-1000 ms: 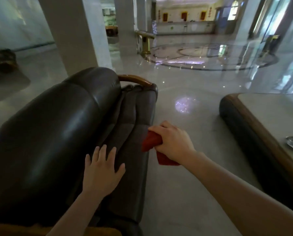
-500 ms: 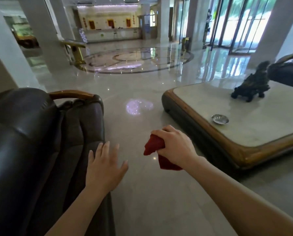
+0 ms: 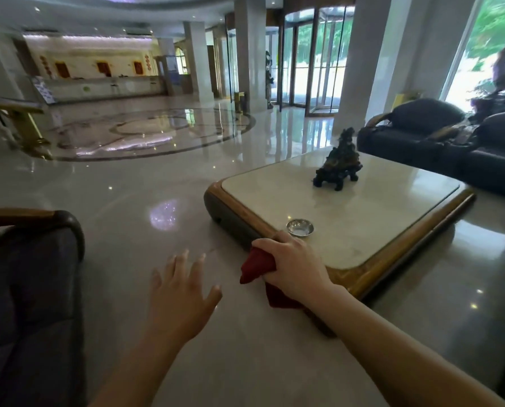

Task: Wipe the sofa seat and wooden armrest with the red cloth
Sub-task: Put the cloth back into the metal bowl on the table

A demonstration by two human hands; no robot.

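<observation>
While the right hand clutches the bunched red cloth and the left hand hovers spread over the floor, neither touches the dark leather sofa, so wiping looks paused or finished.

No text could be read. The blue sign board by the reception counter and the red wall decorations behind it were too blurred.

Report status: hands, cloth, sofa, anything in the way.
Right hand shut on red cloth, held in the air. Left hand open, empty, over the floor. Sofa at far left, untouched. Low table just beyond the right hand.
</observation>
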